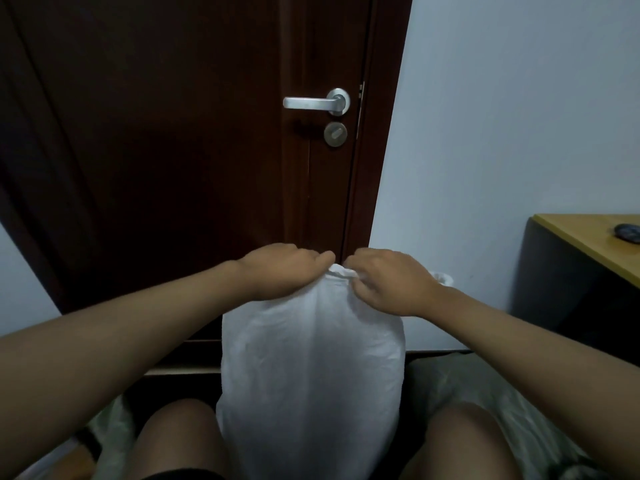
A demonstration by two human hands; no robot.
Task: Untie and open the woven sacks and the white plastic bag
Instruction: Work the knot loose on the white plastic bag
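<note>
White plastic bag stands between knees, both hands' grip pinching its knotted top.

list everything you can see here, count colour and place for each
white bag: 1, white, upright between the knees, its neck bunched at the top
door: 1, dark brown, behind the bag
door handle: 1, silver, right side of the door
lock: 1, dull metal, below the handle
wall: 1, pale, right of the door
desk: 1, yellow top, dark side, far right
dark object: 1, on the desk, unclear
left hand: 1, pinching the bag's neck
right hand: 1, pinching the bag's neck
</note>
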